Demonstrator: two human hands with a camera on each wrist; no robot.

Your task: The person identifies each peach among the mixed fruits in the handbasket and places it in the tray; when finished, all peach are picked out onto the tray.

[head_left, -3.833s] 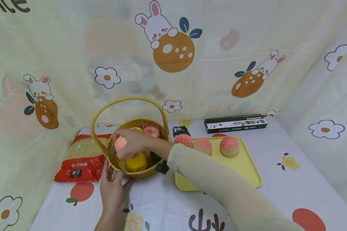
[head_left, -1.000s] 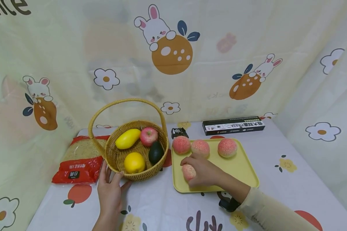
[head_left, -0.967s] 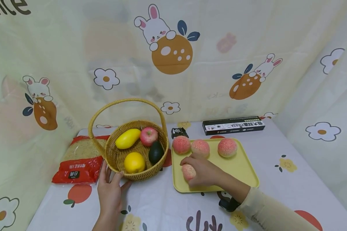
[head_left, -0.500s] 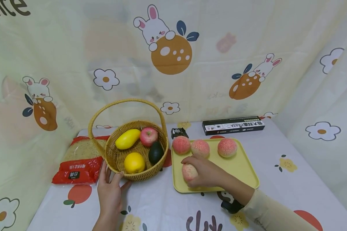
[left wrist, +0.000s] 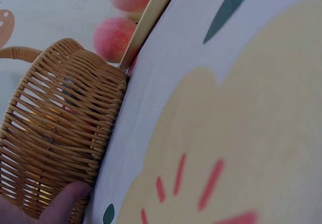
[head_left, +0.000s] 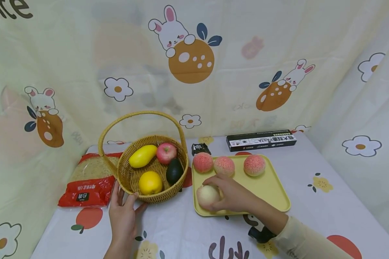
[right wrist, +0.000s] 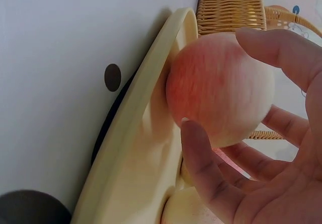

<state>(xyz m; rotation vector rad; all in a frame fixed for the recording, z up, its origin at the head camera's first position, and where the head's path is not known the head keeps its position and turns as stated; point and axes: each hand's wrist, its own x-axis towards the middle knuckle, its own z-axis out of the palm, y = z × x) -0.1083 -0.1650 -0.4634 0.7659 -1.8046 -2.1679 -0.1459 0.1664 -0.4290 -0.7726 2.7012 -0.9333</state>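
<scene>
My right hand (head_left: 233, 192) holds a pale pink-and-cream peach (head_left: 207, 197) at the front left of the yellow tray (head_left: 262, 192). In the right wrist view, thumb and fingers curve round this peach with a gap before the palm. Along the tray's back lie three speckled pink peaches, the left one (head_left: 202, 162), the middle one (head_left: 224, 166) and the right one (head_left: 254, 165). Fingers of my left hand (head_left: 123, 219) rest against the front left of the wicker basket (head_left: 166, 195). Inside it are a mango (head_left: 142, 156), an apple (head_left: 166, 153), an avocado (head_left: 174, 171) and a yellow round fruit (head_left: 150, 182).
Left of the basket lies a red-and-clear food packet (head_left: 87, 185). A small black packet (head_left: 201, 148) sits behind the tray, and a long black pasta box (head_left: 261, 140) stands at the back. The basket's tall handle (head_left: 146, 112) arches above it. Printed cloth covers table and walls.
My right hand brought the peach from over the basket to the tray. In the last half second its grip shifted right, turning the peach and showing more of it. My left hand stayed.
</scene>
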